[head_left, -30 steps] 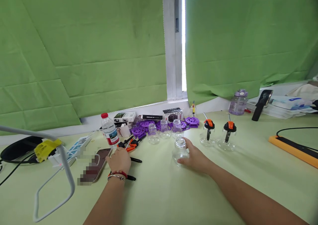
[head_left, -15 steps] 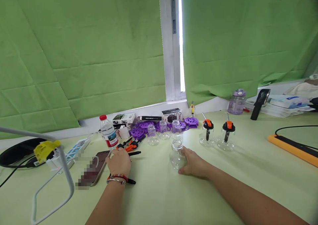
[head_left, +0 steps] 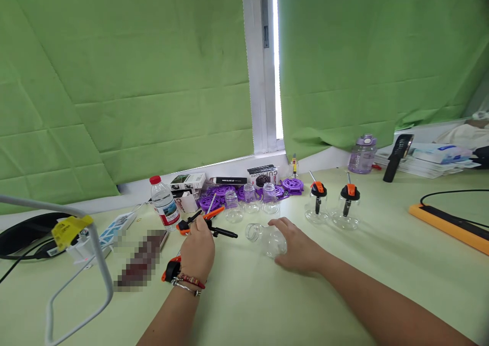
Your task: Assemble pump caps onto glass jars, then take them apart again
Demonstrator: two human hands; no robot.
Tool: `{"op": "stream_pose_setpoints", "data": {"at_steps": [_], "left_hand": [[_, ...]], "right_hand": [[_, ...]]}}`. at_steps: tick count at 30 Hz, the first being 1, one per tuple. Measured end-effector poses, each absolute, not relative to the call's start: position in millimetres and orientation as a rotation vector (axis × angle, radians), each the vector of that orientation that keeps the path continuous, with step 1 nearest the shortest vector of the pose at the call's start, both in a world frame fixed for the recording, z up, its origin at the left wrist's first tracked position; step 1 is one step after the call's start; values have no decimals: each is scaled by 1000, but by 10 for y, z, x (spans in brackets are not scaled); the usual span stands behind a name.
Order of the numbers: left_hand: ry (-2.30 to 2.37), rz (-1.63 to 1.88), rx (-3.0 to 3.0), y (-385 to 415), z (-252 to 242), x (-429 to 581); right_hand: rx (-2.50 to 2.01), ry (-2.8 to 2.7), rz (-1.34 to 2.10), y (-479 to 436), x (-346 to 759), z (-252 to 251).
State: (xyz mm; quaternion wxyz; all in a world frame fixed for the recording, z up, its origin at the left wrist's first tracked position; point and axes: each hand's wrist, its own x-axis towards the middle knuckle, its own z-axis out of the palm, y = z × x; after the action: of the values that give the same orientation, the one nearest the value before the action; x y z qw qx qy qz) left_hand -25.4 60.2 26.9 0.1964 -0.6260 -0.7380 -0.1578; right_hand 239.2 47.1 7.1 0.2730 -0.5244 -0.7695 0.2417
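My left hand (head_left: 197,249) pinches an orange-and-black bottle cap whose black stem (head_left: 225,232) points right; my fingers hide part of its body. Another orange-and-black cap (head_left: 172,270) lies on the table beside my left wrist. In my right hand (head_left: 300,250) is a small, round clear bottle (head_left: 272,241), tilted so its open mouth faces left toward the stem. Stem and mouth are a short gap apart. Behind them stand three similar clear bottles, one of them (head_left: 233,208) nearest the left hand. Two clear bottles with caps fitted (head_left: 318,195) (head_left: 349,198) stand to the right.
Purple plastic parts (head_left: 293,185) and small boxes (head_left: 188,181) line the back. At left are a water bottle (head_left: 165,203), a blurred-out phone, a power strip (head_left: 116,229) and a white bent frame (head_left: 109,285). An orange-and-black bar (head_left: 451,229) and purple bottle (head_left: 362,155) are at right.
My left hand has lifted a cap from the table and moved it right. My right hand has tipped the clear bottle from upright so its mouth points left.
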Motion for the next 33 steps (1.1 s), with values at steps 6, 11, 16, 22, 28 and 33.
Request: {"op": "stream_pose_setpoints", "data": {"at_steps": [6,11,16,22,28,33], "left_hand": [[-1939,-494,-1778,591,236,-234],[-1931,-516,-1819,568,244,-179],[-1918,-542,-1885,527,252,-110],[-1977,-781,-1979,566,190,-127],[-2177,-846,-2053,548,163,-77],[-2158,-1332,-2218,523,115,-40]], "right_hand": [[-1349,-2126,607,443,2349,48],[-1346,-2175,543,392,2281,30],[-1330,-2151,522,333,2218,38],[-1287,-2165,497,323,2183,16],[-1249,-2211,518,270,2150,23],[-1269,-2190,490,269,2141,28]]}}
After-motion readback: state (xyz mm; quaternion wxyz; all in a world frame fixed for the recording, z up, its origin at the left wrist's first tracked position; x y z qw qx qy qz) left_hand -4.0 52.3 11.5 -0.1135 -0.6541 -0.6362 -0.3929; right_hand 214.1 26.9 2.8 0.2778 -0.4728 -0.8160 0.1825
